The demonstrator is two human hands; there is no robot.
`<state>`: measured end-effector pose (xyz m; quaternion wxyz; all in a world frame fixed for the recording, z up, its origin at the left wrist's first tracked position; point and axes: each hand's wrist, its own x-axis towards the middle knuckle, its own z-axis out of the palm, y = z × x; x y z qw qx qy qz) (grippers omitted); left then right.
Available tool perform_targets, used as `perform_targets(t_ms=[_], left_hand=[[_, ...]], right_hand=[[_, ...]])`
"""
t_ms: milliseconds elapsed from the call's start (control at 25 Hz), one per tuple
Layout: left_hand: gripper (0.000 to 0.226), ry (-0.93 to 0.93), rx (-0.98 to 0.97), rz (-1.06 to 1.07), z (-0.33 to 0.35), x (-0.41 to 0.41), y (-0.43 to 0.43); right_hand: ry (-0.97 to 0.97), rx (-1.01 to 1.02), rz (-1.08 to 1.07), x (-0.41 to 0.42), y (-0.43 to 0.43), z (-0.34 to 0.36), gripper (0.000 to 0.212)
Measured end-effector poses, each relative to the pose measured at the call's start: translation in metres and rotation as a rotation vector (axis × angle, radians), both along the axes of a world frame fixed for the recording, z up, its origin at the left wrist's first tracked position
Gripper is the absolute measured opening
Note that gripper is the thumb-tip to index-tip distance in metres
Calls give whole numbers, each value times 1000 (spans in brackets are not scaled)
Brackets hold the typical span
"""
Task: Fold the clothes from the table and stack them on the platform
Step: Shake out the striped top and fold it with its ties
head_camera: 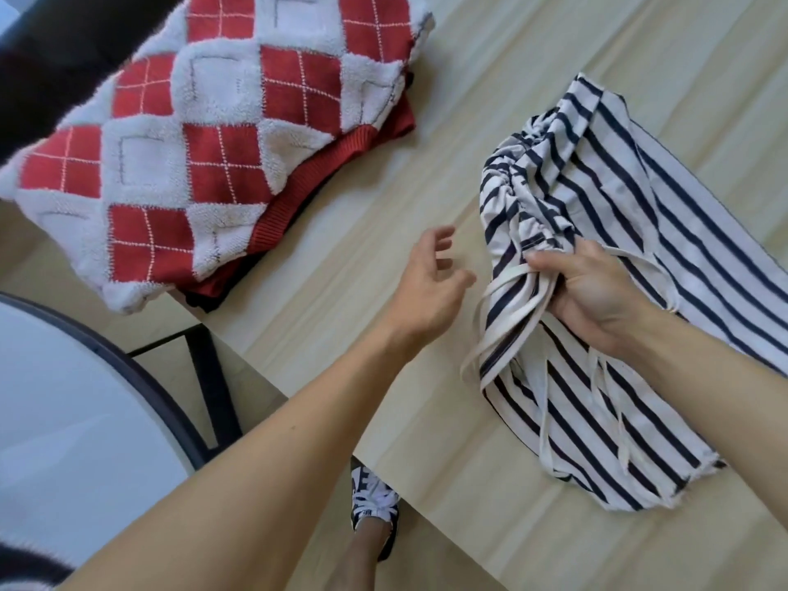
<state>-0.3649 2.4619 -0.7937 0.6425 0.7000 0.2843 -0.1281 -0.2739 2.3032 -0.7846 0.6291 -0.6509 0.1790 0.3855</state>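
garment [605, 198]: white, navy stripes | sweater [204, 134]: red-white diamonds | table [341, 258]: pale wood

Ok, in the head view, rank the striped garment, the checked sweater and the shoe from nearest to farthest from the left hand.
From the left hand:
1. The striped garment, just to its right on the table, gripped by the right hand.
2. The sweater, up and to the left.
3. The shoe, down past the table's near edge.

A black-and-white laced sneaker [374, 503] is observed on the pale floor [430, 565]; a round white surface [64, 398], dark-rimmed, is recorded at lower left.
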Motion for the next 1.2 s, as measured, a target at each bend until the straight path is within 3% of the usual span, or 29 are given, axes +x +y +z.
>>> perform_targets(t_ms=[80, 120, 280, 440, 600, 680, 760, 800, 880, 920, 1040, 1120, 1200], left_hand=[[80, 71, -202, -71, -4, -1, -2], [79, 80, -251, -126, -2, -2, -3], [10, 87, -123, -226, 7, -5, -8], [33, 31, -5, -156, 24, -8, 9], [29, -56, -156, 9, 60, -12, 37], [21, -72, -201, 51, 82, -12, 50], [15, -54, -134, 33, 102, -10, 57], [13, -31, -96, 14, 109, -8, 58], [12, 34, -117, -18, 119, -4, 58], [14, 69, -178, -28, 124, -2, 56], [28, 146, -360, -19, 134, 8, 52], [30, 134, -315, 30, 133, 12, 54], [28, 120, -239, 99, 126, 13, 59]], right_hand=[[38, 71, -55, 3, -2, 5, 34], [43, 106, -47, 3, -1, 8, 32], [-9, 135, -52, 0, 3, 10, 25], [-66, 123, -109, 0, 3, 11, 27], [-117, 81, -73, -2, 3, 11, 31], [-158, -77, 56, -5, 5, 9, 43], [-326, -356, 248, -14, 7, 12, 58], [-502, -471, 292, -22, 9, 17, 58], [-813, -416, 299, -45, 19, 28, 45], [-828, -315, 363, -59, 26, 31, 45], [-545, -230, 645, -102, 51, 25, 80], [-237, -152, 525, -121, 61, 22, 100], [24, -14, 343, -128, 63, 27, 85]])
